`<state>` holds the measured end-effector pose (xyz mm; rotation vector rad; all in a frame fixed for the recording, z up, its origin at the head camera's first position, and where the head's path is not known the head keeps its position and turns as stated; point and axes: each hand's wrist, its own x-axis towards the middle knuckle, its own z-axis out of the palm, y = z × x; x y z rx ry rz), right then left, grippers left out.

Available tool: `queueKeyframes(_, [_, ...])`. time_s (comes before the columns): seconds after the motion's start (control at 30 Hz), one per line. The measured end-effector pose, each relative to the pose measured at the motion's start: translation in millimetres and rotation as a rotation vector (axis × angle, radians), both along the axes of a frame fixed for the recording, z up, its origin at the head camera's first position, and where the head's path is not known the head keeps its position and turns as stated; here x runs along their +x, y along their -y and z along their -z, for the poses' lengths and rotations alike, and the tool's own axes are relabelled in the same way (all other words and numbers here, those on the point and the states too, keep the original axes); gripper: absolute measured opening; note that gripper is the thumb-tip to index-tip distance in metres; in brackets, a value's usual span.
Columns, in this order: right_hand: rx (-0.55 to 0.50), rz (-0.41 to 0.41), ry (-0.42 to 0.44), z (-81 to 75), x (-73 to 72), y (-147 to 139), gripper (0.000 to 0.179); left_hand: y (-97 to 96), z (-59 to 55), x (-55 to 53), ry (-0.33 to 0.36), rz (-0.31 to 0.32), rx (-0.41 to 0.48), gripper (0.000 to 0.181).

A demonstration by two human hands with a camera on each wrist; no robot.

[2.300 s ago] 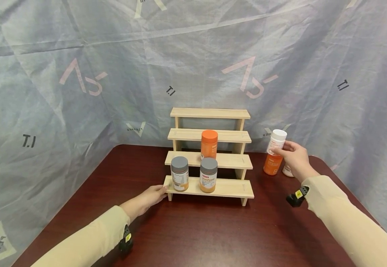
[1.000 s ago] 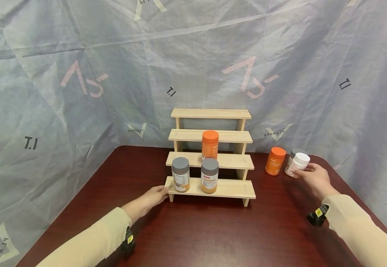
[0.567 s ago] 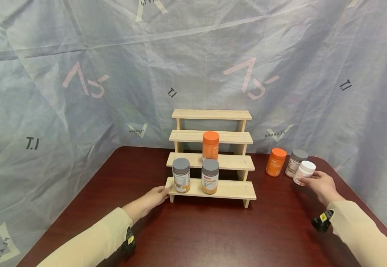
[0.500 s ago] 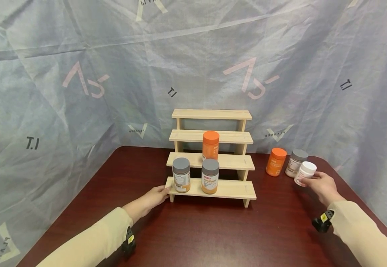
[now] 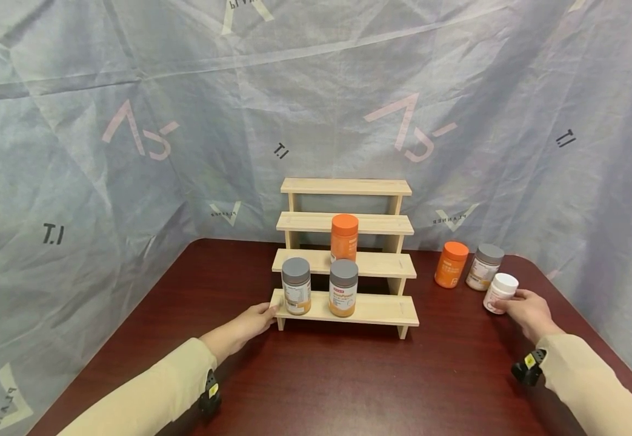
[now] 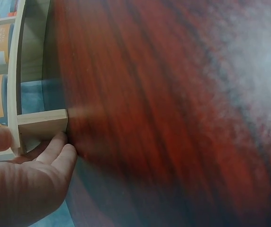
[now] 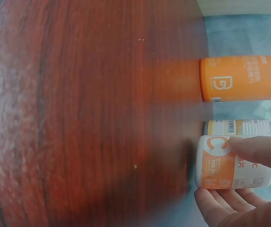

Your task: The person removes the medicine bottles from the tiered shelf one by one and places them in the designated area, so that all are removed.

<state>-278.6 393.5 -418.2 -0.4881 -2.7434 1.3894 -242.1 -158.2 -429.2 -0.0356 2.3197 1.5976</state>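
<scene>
My right hand (image 5: 528, 312) holds a white-capped pill bottle (image 5: 501, 292) between thumb and fingers at the right of the table. In the right wrist view its white and orange label shows a large C. Just behind it stand a grey-lidded jar (image 5: 485, 267) and an orange bottle (image 5: 451, 265). My left hand (image 5: 247, 324) grips the left end of the lowest step of a wooden tiered shelf (image 5: 381, 307), its thumb on top in the left wrist view (image 6: 26, 179). That step bears two grey-lidded jars; an orange-capped bottle (image 5: 344, 237) stands one step higher.
The dark red wooden table (image 5: 316, 381) reaches back to a grey fabric backdrop (image 5: 316, 109) with printed letters. The upper shelf steps (image 5: 345, 186) rise toward the backdrop. Both forearms come in from the front corners, with black wrist cameras (image 5: 528, 367) strapped on.
My right hand has carried the white-capped bottle from in front of the orange bottle rightward and down, to the front of the grey-lidded jar. The left hand keeps its grip on the shelf.
</scene>
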Motion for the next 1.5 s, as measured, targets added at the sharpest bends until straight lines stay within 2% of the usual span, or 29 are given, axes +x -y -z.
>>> queueKeyframes(0.5, [-0.022, 0.043, -0.003, 3.8, -0.1, -2, 0.078, -0.3, -0.6, -0.4, 0.0, -0.006, 0.007, 0.047])
queueKeyframes(0.77, [-0.029, 0.082, -0.053, 5.5, 1.0, -3, 0.079, 0.2, 0.4, -0.6, 0.004, 0.002, 0.0, 0.048])
queueKeyframes(0.97, [-0.057, 0.104, -0.106, 0.2, -0.4, -4, 0.077, 0.1, 1.7, -1.3, -0.006, 0.001, 0.009, 0.047])
queueKeyframes(1.2, [-0.141, 0.13, -0.145, -9.8, -1.2, -3, 0.07, 0.1, 2.0, -1.5, -0.01, -0.005, 0.02, 0.047])
queueKeyframes(1.33, [-0.209, 0.129, -0.178, -14.1, 1.5, -3, 0.047, 0.6, 1.8, -0.8, -0.018, 0.004, 0.016, 0.047])
queueKeyframes(1.43, [-0.344, 0.124, -0.244, -17.4, 3.0, -3, 0.025, 0.8, 1.6, -0.9, -0.015, 0.0, 0.012, 0.046])
queueKeyframes(1.5, [-0.451, 0.113, -0.306, -19.5, 3.6, -3, 0.022, 0.8, 1.3, -1.5, -0.011, 0.0, 0.005, 0.047])
